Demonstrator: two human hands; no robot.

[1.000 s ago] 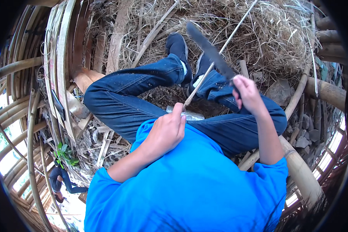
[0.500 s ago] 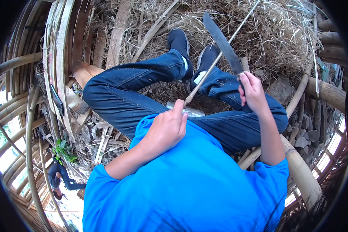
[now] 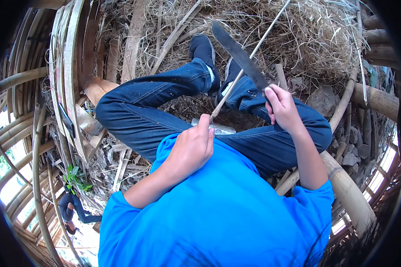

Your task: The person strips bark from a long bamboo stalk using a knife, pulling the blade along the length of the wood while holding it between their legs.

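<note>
My left hand (image 3: 192,144) is closed round the near end of a long, thin bamboo strip (image 3: 236,80), close to my stomach. The strip slants away up and to the right, over my crossed legs and past my shoes. In my right hand (image 3: 283,108) is the handle of a machete (image 3: 241,58), its dark, broad blade pointing up and to the left. The blade lies across the strip in the picture; whether it touches it I cannot tell. A clear plastic piece (image 3: 223,129) sits in my lap behind the left hand, partly hidden.
Fine shavings (image 3: 307,40) heap up beyond my feet. Wooden planks (image 3: 67,66) stand at the left, with a dark flat object (image 3: 67,118) against them. Thick bamboo poles (image 3: 347,191) run along the right. At the lower left, another person (image 3: 73,209) is outside the bamboo slats.
My right hand has shifted a little left, carrying the machete, so its tip is further left and slightly lower. The left hand keeps its hold on the strip nearly unmoved.
</note>
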